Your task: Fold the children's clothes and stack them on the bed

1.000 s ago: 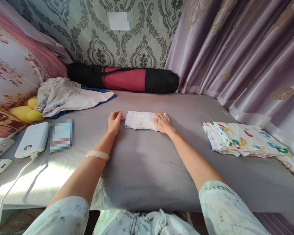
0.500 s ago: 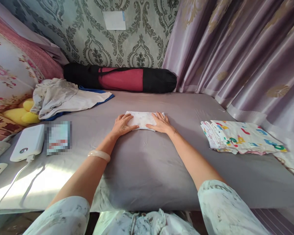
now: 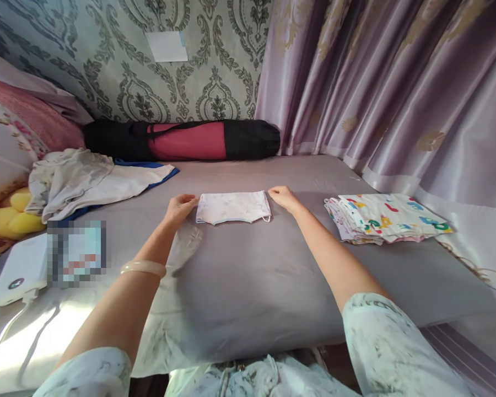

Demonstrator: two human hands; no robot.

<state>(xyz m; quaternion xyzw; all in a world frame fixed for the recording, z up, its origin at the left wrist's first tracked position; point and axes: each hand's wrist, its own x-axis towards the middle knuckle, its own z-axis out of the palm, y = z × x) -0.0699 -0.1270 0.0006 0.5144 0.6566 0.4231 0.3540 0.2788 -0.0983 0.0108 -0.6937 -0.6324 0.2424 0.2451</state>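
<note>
Folded pale cloth (image 3: pixel 231 207) is lying flat on the grey sheet (image 3: pixel 248 292), between the two hands; I am taking it as landmark and reading from left to right over the head view. Far left of the cloth, a yellow plush (image 3: pixel 14 215) is resting, and a white power bank (image 3: pixel 22 270) is sitting nearer the camera, cable attached. Next, a crumpled off-white garment (image 3: pixel 80 182) with blue edging is spreading to the cloth's left and slightly beyond it; a pixelated packet (image 3: pixel 83 252) is lying on the near side. Left hand (image 3: pixel 181 209): fingers are curling together at the cloth's left edge; I cannot tell whether they are gripping fabric. Beyond the cloth, a black-and-red roll bag (image 3: pixel 186 140) is lying lengthwise. Right hand (image 3: pixel 284 197): fingertips are bunching at the cloth's far right corner; I cannot tell whether they are pinching it. Well right of the cloth, a stack of patterned cloths (image 3: pixel 391 215) is lying.
</note>
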